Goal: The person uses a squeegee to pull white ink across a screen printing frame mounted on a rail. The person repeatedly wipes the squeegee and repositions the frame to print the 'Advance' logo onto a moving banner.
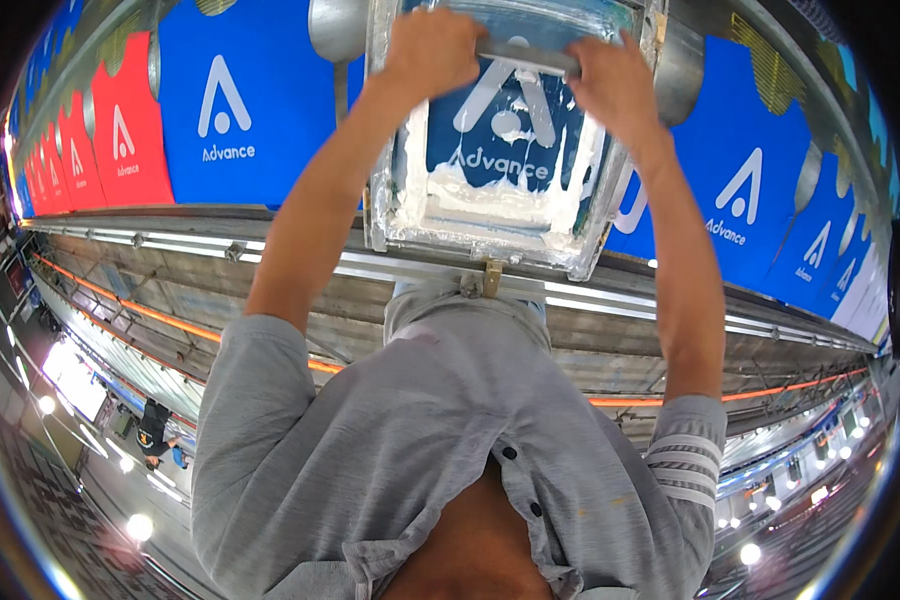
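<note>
A screen-printing frame [378,205] lies in front of me, its mesh dark blue where a blue panel shows through. Both my hands grip a squeegee [526,57] that spans the far part of the mesh. My left hand [432,48] is wrapped round its left end, and my right hand [615,85] holds the right end. Thick white ink [500,207] is heaped along the near end of the mesh and smeared up both sides. A pale letter-like mark shows through the mesh below the squeegee. The squeegee's blade edge is too blurred to make out.
Blue panels [270,60] with white marks lie left and right of the frame along a long table. Red panels [135,110] lie farther left. A metal rail [170,243] runs along the table's near edge. Another person [154,430] is far off at the lower left.
</note>
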Available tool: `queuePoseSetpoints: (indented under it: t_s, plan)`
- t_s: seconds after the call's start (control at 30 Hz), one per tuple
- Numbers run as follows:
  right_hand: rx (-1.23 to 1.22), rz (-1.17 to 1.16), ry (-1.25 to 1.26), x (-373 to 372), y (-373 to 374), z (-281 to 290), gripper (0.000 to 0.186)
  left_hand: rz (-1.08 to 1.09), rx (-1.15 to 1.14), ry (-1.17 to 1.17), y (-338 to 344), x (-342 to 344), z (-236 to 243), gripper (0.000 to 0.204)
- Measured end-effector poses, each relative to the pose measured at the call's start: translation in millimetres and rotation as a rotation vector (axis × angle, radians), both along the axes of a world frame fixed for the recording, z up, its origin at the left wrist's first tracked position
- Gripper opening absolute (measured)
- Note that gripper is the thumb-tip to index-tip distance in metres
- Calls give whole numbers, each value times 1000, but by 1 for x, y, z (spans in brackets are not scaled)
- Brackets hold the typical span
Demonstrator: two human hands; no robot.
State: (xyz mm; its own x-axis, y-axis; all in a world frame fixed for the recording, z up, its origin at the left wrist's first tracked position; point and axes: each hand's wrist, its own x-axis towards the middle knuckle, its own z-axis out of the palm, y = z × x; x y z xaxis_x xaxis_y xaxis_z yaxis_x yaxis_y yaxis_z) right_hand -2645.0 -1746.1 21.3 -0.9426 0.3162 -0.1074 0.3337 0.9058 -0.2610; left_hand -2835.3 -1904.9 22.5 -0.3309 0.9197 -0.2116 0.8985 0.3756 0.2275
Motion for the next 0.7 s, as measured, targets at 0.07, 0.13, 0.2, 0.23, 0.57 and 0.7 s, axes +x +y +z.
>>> queuePoseSetpoints:
  t_s: [0.07, 0.13, 0.2, 0.23, 0.57, 0.7]
  plan:
    - [-24, 19, 34, 30, -39, -1, 12, 38, -38, -95, -38, 33, 11, 28]
    - [-23, 17, 77, 61, -78, 0, 11, 83, -25, -178, -77, 67, 14, 28]
    - [-65, 10, 42, 90, -114, 6, 11, 107, 11, -234, -113, 98, 17, 33]
    - [-86, 3, 27, 103, -130, 8, 11, 110, 13, -247, -129, 113, 19, 34]
    - [-397, -175, 268, 145, -151, 41, 58, -36, 122, 31, -174, 186, 2, 48]
    - [-202, -557, 483, 172, -102, -6, 54, 7, -337, -122, -153, 177, 15, 43]
